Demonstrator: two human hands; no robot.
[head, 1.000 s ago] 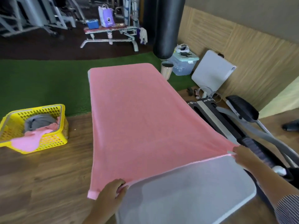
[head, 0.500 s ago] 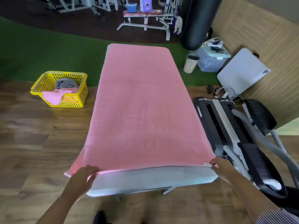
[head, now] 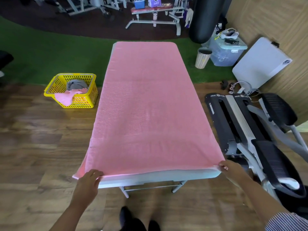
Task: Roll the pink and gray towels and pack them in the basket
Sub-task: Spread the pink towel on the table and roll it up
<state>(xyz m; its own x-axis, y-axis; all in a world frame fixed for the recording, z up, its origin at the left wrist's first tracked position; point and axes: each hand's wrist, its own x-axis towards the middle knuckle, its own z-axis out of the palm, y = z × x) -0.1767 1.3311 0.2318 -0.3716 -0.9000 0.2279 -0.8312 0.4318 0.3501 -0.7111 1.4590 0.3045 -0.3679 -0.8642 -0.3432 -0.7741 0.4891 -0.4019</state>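
Note:
A large pink towel (head: 146, 107) lies spread flat along the white folding table (head: 158, 176), covering nearly all of it. My left hand (head: 89, 182) grips the towel's near left corner, which hangs a little past the table's side. My right hand (head: 230, 170) pinches the near right corner at the table's edge. On the wooden floor to the left stands the yellow basket (head: 86, 101). Inside it sits a gray towel (head: 75, 84), and a smaller pink towel (head: 66, 97) drapes over its front rim.
A black and grey exercise machine (head: 253, 135) stands close along the table's right side. Behind it lean a white folded table (head: 261, 64), a clear storage box (head: 226, 50) and a small bin (head: 202, 58). A punching bag (head: 203, 19) and a bench (head: 155, 15) stand beyond. My shoes (head: 138, 220) show below.
The view has pulled back and centred on the table. Both hands have drawn the towel's near edge toward the table's near end, so less bare table shows.

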